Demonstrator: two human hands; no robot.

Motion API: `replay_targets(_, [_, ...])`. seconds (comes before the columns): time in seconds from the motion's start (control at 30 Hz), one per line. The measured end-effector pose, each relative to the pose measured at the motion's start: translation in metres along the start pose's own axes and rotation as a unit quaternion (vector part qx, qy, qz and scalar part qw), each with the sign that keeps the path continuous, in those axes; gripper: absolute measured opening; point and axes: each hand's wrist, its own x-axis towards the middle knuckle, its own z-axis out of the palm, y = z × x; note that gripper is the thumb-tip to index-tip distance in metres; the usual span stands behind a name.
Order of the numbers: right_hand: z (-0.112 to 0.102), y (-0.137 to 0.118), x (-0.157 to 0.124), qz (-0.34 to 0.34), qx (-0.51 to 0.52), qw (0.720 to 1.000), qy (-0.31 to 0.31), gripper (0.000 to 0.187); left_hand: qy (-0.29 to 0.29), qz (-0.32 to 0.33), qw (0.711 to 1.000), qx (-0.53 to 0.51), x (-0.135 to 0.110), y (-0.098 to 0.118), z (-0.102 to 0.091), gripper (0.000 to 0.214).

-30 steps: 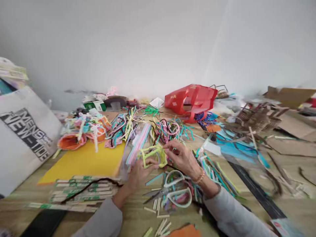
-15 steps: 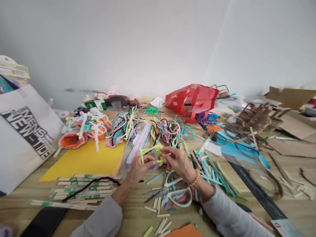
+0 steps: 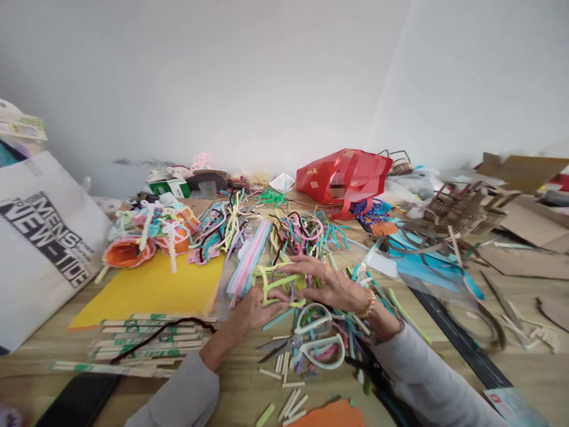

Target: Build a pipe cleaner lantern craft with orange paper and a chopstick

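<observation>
Both my hands work a bent yellow-green pipe cleaner shape (image 3: 278,281) above the middle of the wooden table (image 3: 515,362). My left hand (image 3: 251,311) pinches its near lower side. From the right, my right hand (image 3: 331,284) holds its other side with closed fingers; a bead bracelet sits on that wrist. Just in front of my hands lie scissors (image 3: 311,341) with pale green handles. Behind my hands a tangle of coloured pipe cleaners (image 3: 302,231) spreads out.
A yellow sheet (image 3: 155,290) lies at left, with a row of paper-wrapped sticks (image 3: 146,344) before it. A white printed tote bag (image 3: 40,243) fills the far left. A red bag (image 3: 344,175) stands at the back. Cardboard scraps (image 3: 466,213) cover the right. A dark phone (image 3: 77,400) lies near left.
The yellow-green shape has been turned and opened out between my hands. My right hand shifted slightly right, its fingers now stretched along the shape. The view wobbled a little.
</observation>
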Motion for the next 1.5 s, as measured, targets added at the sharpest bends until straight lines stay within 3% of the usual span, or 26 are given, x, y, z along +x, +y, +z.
replay_targets(0.1, [0.000,-0.003,0.001,0.010,-0.003,0.999,-0.031,0.042,-0.033,-0.005,0.999,-0.001,-0.001,0.002,-0.001,0.017])
replay_targets(0.33, [0.001,-0.006,0.005,0.037,0.038,0.999,-0.012,0.029,-0.086,-0.031,0.996,-0.001,0.000,0.003,-0.005,0.020])
replay_targets(0.6, [0.005,-0.006,0.005,0.098,0.065,0.993,0.018,0.024,-0.075,-0.027,0.997,-0.017,0.000,0.005,-0.005,0.015])
replay_targets(0.8, [0.002,-0.006,0.005,0.109,0.067,0.992,0.011,0.038,-0.065,-0.008,0.998,-0.007,-0.001,0.002,0.001,0.012])
replay_targets(1.03, [0.003,-0.007,0.006,0.124,0.060,0.990,0.021,0.025,-0.038,-0.003,0.999,-0.023,0.000,-0.006,0.008,0.009])
replay_targets(1.13, [0.007,-0.005,0.006,0.120,0.039,0.990,0.059,0.026,-0.031,-0.018,0.997,-0.069,0.001,-0.001,0.004,0.007])
replay_targets(1.23, [0.010,-0.005,0.006,0.110,0.002,0.984,0.142,0.026,0.003,-0.030,0.993,-0.118,0.004,0.002,-0.002,0.007])
replay_targets(1.33, [0.012,-0.009,0.008,0.091,-0.030,0.974,0.204,0.020,0.083,-0.055,0.973,-0.207,0.008,-0.005,-0.005,0.007])
replay_targets(1.5, [0.019,-0.016,0.010,0.086,-0.012,0.973,0.215,0.008,0.181,-0.078,0.916,-0.350,0.014,-0.023,-0.005,0.015])
